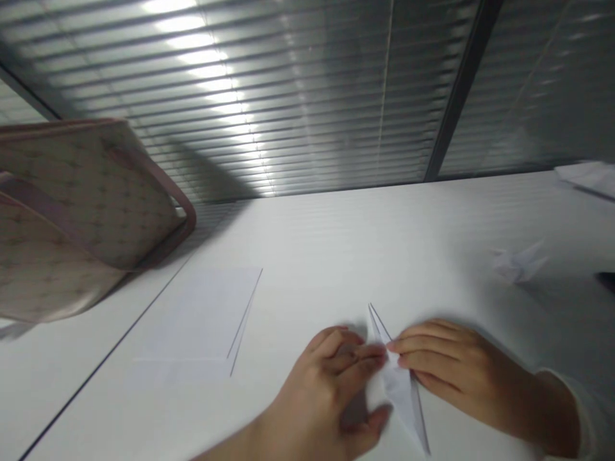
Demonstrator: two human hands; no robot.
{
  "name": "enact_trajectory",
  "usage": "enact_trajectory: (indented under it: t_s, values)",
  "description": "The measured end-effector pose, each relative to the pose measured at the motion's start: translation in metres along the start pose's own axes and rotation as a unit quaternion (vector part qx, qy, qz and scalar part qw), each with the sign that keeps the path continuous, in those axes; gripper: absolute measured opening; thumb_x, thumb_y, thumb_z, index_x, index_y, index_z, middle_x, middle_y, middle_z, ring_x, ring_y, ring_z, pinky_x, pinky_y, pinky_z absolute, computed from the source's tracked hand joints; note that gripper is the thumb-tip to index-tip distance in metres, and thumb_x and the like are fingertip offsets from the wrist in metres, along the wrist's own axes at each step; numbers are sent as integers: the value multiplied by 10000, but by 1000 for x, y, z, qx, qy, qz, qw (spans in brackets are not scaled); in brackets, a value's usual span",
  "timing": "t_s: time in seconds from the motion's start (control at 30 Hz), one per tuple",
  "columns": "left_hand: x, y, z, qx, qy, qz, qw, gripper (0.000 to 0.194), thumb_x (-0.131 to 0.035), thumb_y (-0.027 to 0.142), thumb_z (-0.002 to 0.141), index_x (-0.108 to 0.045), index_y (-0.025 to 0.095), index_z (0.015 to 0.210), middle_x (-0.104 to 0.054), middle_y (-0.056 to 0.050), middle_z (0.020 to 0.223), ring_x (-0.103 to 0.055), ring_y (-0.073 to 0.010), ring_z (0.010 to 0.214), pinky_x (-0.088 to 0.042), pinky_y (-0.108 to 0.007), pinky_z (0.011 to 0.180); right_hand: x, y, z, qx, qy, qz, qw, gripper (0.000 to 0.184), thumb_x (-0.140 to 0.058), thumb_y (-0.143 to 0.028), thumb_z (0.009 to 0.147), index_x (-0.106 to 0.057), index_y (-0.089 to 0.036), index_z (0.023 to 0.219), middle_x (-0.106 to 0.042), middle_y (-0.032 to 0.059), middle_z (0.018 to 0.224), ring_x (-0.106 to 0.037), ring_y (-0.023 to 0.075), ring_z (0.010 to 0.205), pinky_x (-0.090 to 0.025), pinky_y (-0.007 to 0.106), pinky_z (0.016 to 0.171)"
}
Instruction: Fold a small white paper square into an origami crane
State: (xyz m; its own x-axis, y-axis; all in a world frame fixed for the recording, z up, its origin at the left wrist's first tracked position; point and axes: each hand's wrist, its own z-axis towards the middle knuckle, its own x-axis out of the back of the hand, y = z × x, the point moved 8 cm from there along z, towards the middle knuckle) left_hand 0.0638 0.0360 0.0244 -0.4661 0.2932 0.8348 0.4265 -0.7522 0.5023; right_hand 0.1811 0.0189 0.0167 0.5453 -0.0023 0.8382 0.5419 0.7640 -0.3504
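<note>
A long, narrow piece of folded white paper [398,387] stands on the white table [336,256] between my hands, its sharp point aimed away from me. My left hand [321,390] comes in from the bottom and grips the paper's left side with bent fingers. From the right, my right hand [446,368] pinches the paper's right side with its fingertips. The hands hide the paper's middle. Farther right lies a small folded paper shape [519,264], apart from both hands.
Left of my hands lies a thin stack of white paper [202,320]. A quilted beige bag with pink trim [81,211] stands at the far left. Slatted blinds [288,109] run behind the table, and white paper [589,178] lies at its far right corner.
</note>
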Motion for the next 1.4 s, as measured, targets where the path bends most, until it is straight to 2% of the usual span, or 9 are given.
enact_trajectory:
  t_s: [0.17,0.37,0.47,0.7,0.83,1.07,1.17,1.27,1.4]
  values:
    - [-2,0,0,4,34,8,999,230,-617,265,857,-657,187,1069,-711,-16,1090,-583,-210,959,-484,-350,882,-8,23,-2,-146,23,150,977,130,-558,-106,847,-615,-217,885,-669,34,933,-610,162,915,-510,292,801]
    - [-2,3,4,0,57,34,998,122,-589,177,869,-692,176,934,-735,-34,1006,-580,-212,935,-469,-356,856,-16,34,-5,-233,34,221,946,124,-545,-121,839,-596,-225,797,-622,34,942,-591,163,912,-502,285,794]
    - [-4,0,6,21,50,0,999,141,-566,154,873,-698,180,914,-735,-43,986,-575,-217,928,-460,-384,870,-17,35,-6,-242,34,222,944,122,-538,-119,841,-593,-224,810,-610,36,947,-587,159,922,-494,292,817]
    - [-7,-21,4,181,106,-105,972,123,-621,118,802,-680,201,734,-675,-51,1019,-548,-222,963,-474,-409,867,-10,30,-3,-238,43,114,963,133,-565,-144,828,-549,-197,707,-558,78,1120,-502,212,1118,-442,385,952]
    - [-7,-21,4,196,122,-96,968,144,-595,108,812,-659,196,719,-618,-59,1046,-536,-224,1019,-464,-415,898,-13,29,-5,-242,53,95,964,126,-546,-216,871,-564,-196,749,-544,98,1148,-489,230,1138,-446,412,952]
    - [-7,-25,6,215,130,-52,966,134,-616,166,808,-643,196,681,-604,-65,1016,-532,-250,1013,-470,-445,879,-14,26,-1,-251,74,59,963,91,-503,-163,881,-573,-186,935,-559,107,1077,-519,243,1076,-450,454,936]
    - [-7,-25,5,219,138,-19,966,118,-634,196,800,-611,183,684,-598,-80,1021,-540,-258,995,-485,-451,852,-13,25,2,-256,72,53,963,64,-513,-156,870,-571,-182,873,-548,106,1059,-513,243,1068,-448,450,934]
    - [-4,-16,3,169,150,14,974,62,-605,146,811,-605,167,869,-612,-103,1064,-563,-247,973,-513,-422,818,-14,25,3,-250,60,55,965,111,-504,-137,864,-549,-187,776,-537,99,1031,-510,237,1038,-454,449,914]
    - [-12,19,-1,-36,98,94,990,310,-530,100,872,-566,164,1173,-675,-91,1131,-576,-267,1075,-512,-425,885,-16,26,6,-234,43,76,968,209,-427,-23,829,-515,-179,723,-523,103,997,-498,219,985,-465,444,873]
